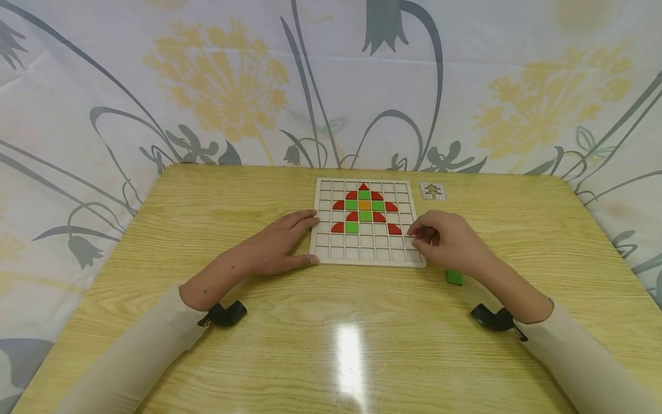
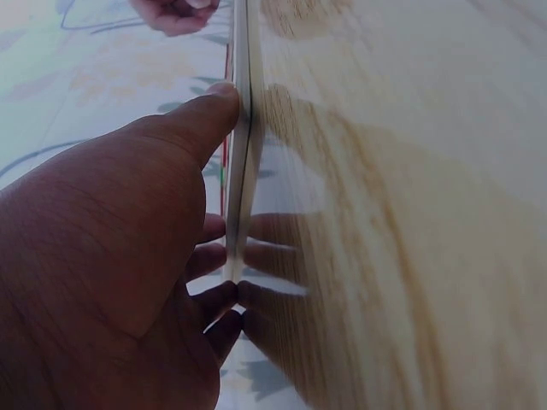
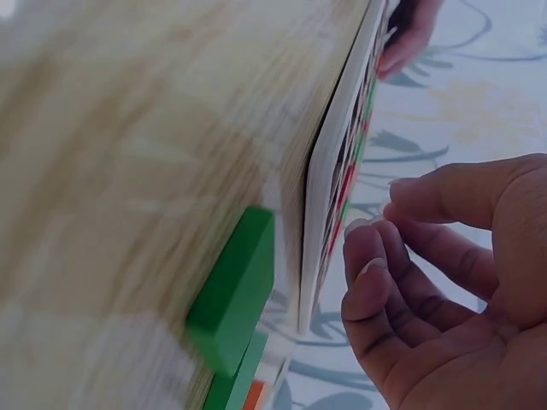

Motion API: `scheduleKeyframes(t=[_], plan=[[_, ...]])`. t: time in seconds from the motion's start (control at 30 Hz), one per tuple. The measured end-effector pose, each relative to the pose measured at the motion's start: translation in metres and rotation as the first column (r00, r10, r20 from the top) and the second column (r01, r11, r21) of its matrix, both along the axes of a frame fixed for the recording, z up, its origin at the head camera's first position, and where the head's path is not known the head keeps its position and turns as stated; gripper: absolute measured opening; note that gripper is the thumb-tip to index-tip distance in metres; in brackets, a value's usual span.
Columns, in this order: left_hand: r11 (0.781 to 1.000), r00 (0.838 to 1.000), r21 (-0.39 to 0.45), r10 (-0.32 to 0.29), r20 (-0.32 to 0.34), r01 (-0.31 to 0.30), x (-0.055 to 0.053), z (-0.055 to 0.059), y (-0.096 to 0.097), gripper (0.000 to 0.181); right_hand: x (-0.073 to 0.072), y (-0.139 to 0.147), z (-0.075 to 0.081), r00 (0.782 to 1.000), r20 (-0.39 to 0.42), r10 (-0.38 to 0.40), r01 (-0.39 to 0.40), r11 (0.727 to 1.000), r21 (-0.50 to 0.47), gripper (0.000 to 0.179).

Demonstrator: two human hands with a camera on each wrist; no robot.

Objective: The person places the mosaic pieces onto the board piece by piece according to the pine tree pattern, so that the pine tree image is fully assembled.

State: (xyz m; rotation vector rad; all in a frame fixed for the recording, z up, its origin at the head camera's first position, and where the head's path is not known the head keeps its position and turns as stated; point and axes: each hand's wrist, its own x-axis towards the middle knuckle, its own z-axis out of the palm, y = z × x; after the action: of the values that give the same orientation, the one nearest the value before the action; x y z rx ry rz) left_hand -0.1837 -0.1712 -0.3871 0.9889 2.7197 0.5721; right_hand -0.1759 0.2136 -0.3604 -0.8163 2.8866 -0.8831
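Observation:
A pale wooden grid board [image 1: 367,256] lies flat, with red quarter-round pieces [image 1: 338,228], green squares [image 1: 365,216], an orange square [image 1: 364,204] and a red triangle [image 1: 364,186] in its cells. My left hand [image 1: 281,244] rests along its left edge, fingers extended to the rim and thumb by the near corner. At the right edge, my right hand [image 1: 447,241] hovers with loosely bent fingers, near a red quarter-round [image 1: 394,229]. In the right wrist view, no piece shows between its thumb and fingertips. A green block [image 3: 235,290] lies below this hand.
A small pattern card [image 1: 433,191] lies beyond the board's far right corner. Another green block [image 3: 237,376] and an orange piece [image 3: 255,395] show in the right wrist view. A flower-printed cloth [image 1: 331,86] hangs behind the wooden table [image 1: 289,345].

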Motion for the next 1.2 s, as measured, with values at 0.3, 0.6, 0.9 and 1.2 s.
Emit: scheduleKeyframes(t=[0.3,0.6,0.9,1.2], plan=[[1.000,1.000,0.000,0.001,-0.010,-0.001,0.001,0.000,0.001,0.084,0.016,0.026,-0.002,1.000,-0.024,-0.008,0.009,0.999,0.038,0.011],[1.000,1.000,0.000,-0.003,-0.021,0.003,0.002,0.001,0.001,0.084,0.031,0.046,-0.003,1.000,-0.019,-0.016,0.018,0.997,0.081,0.009],[1.000,1.000,-0.003,-0.002,-0.020,0.002,0.001,0.000,0.000,0.083,0.041,0.057,-0.005,1.000,-0.017,-0.010,0.012,0.995,0.103,0.015],[1.000,1.000,-0.002,-0.005,-0.022,0.005,0.001,0.001,0.001,0.084,0.048,0.063,-0.007,1.000,-0.004,-0.010,0.010,0.997,0.082,0.017]])
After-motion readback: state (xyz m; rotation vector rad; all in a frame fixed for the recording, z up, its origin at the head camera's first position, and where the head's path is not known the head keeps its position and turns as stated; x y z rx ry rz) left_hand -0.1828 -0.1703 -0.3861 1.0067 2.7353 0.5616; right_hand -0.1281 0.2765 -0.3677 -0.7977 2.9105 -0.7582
